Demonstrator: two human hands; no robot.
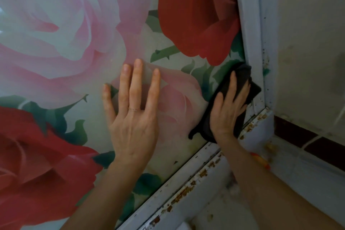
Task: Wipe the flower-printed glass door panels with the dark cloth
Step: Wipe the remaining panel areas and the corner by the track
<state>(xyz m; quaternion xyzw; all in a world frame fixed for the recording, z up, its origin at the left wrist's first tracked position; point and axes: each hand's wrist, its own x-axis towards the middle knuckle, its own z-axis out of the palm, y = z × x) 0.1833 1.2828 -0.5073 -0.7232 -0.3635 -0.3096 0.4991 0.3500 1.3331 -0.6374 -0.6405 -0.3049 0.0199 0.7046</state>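
- The right hand [226, 110] presses the dark cloth [240, 82] flat on the glass door panel [78, 46] with nearly straight fingers, in the lower right corner beside the frame.
- The left hand [133, 117] lies open on the glass, its fingers spread (one carries a thin ring [134, 109]).
- The glass is smooth, printed with pink and red roses.
- The white frame [250, 30] shows rust spots; dark tiles [306, 138] run along the wall.

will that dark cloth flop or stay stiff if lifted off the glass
The dark cloth probably flops: it bunches and folds under the right hand. It should slide easily: the glass door panel looks smooth.
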